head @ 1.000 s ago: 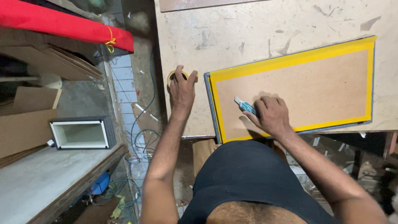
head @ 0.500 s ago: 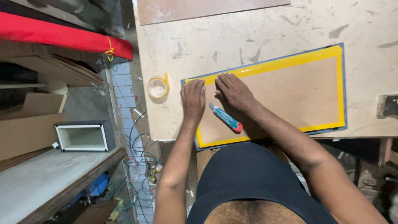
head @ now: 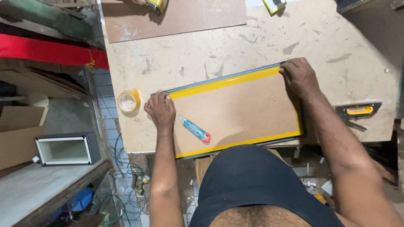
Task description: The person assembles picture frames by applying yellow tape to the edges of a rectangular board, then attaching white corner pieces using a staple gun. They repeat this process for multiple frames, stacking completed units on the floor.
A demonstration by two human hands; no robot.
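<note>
Board: a rectangular brown panel (head: 235, 115) lies flat at the near edge of the worktop (head: 176, 54), tilted a little, its near long side overhanging that edge.
Tape on board: yellow tape (head: 225, 82) runs along the far long side, the near long side and the right short side; a grey rim shows just outside it on the far side.
Done so far: by the look of it, three sides carry tape. The left short side is partly under the hand, so I cannot tell whether it is taped.
Left hand: left hand (head: 160, 110) presses down on the board's far left corner, fingers curled flat over the tape end, holding nothing loose.
Right hand: right hand (head: 299, 75) bears down on the far right corner, fingers bent and closed over the strip's other end, nothing gripped.
Knife: a teal and red utility knife (head: 194, 129) lies on the board just beside the left hand, untouched.
Tape roll: a yellow roll (head: 128, 101) sits near the worktop's left edge, close to the left hand, apart from the board.
Right edge: a black and orange hand tool (head: 357, 111) rests near the worktop's right edge.
Far edge: a second brown sheet (head: 176, 19) lies at the far left corner, with yellow objects on the far edge, cut off.
Below, left: a white open box with a dark frame (head: 65, 150) stands beside flat cardboard (head: 17, 134); a red strip (head: 50, 50) runs above them.
</note>
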